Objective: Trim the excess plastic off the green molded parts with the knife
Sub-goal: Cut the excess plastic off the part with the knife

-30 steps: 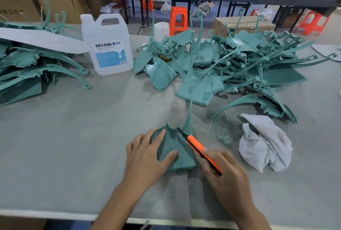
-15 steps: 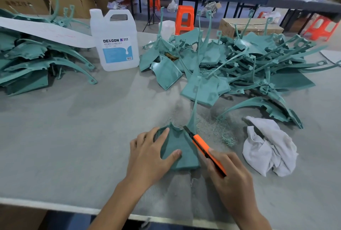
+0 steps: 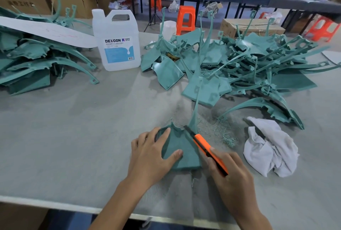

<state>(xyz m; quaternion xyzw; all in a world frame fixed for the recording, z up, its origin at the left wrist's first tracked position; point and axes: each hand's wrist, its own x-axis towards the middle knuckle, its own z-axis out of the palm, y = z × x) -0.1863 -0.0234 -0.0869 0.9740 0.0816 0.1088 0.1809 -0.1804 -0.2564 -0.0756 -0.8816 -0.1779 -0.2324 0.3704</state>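
Your left hand [image 3: 151, 154] presses the green part [image 3: 181, 153] flat on the counter [image 3: 73, 137] near you, fingers spread wide, while your right hand [image 3: 232, 176] grips the orange knife [image 3: 206, 148] along its right edge.

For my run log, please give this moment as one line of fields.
step: trimming | left hand: presses green molded part | right hand: grips orange utility knife, blade against part's edge
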